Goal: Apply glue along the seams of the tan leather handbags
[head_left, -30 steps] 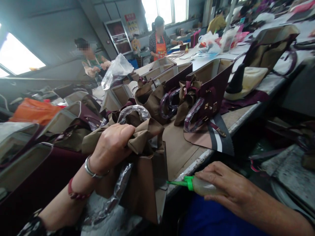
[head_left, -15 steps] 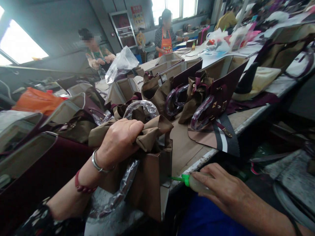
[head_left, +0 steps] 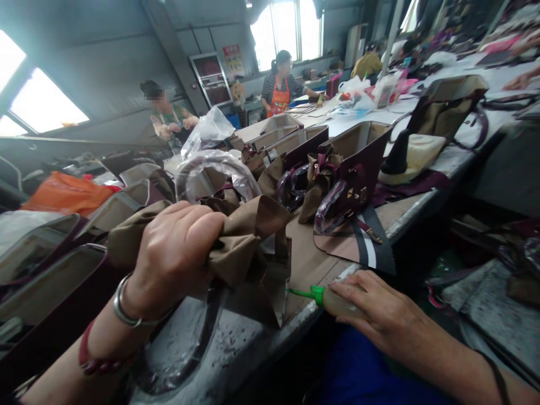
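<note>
My left hand [head_left: 172, 253] is closed in a fist on the bunched brown lining of a brown handbag [head_left: 253, 253] at the table's near edge. A plastic-wrapped handle [head_left: 211, 169] arches up behind the hand. My right hand [head_left: 371, 309] grips a small squeeze bottle with a green nozzle [head_left: 310, 293]. The nozzle tip touches the bag's lower right side panel. A silver bangle and a red cord sit on my left wrist.
Several maroon and brown handbags [head_left: 358, 163] stand in rows across the long worktable [head_left: 405, 208]. An orange bag [head_left: 67, 191] lies at the left. Two other workers [head_left: 280, 84] stand at the far end. A black cone on a cream hat [head_left: 409, 152] rests to the right.
My left hand has pulled the bag nearer and lower, tipping it over the table edge. The wrapped handle now stands higher. The right hand has held the nozzle at the bag's side.
</note>
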Demonstrator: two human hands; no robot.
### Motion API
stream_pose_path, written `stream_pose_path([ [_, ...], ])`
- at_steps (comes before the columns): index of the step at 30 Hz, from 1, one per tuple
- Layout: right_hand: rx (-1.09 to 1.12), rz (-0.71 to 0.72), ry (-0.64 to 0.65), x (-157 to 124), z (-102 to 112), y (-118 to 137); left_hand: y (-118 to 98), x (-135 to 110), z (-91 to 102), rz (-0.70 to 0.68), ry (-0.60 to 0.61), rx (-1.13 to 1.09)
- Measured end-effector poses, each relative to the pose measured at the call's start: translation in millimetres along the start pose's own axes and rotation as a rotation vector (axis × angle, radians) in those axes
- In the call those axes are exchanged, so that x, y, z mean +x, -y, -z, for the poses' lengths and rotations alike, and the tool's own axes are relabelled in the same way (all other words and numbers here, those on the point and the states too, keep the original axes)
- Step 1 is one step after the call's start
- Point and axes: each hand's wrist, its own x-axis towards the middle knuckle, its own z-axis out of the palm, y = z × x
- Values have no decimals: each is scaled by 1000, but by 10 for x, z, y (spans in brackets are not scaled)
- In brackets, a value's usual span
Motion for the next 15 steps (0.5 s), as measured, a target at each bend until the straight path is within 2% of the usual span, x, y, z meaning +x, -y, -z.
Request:
stream_pose_path([
  [3, -28, -6, -27, -1, -13, -61, -3, -97, -162, -19, -70, -11],
  [7, -67, -11, -21, -4, -58, -124, -34, -230, -340, -17, -31, -23],
  [15, -124, -38, 18, 192, -237, -282, -63, -245, -358, -1, -89, -82],
])
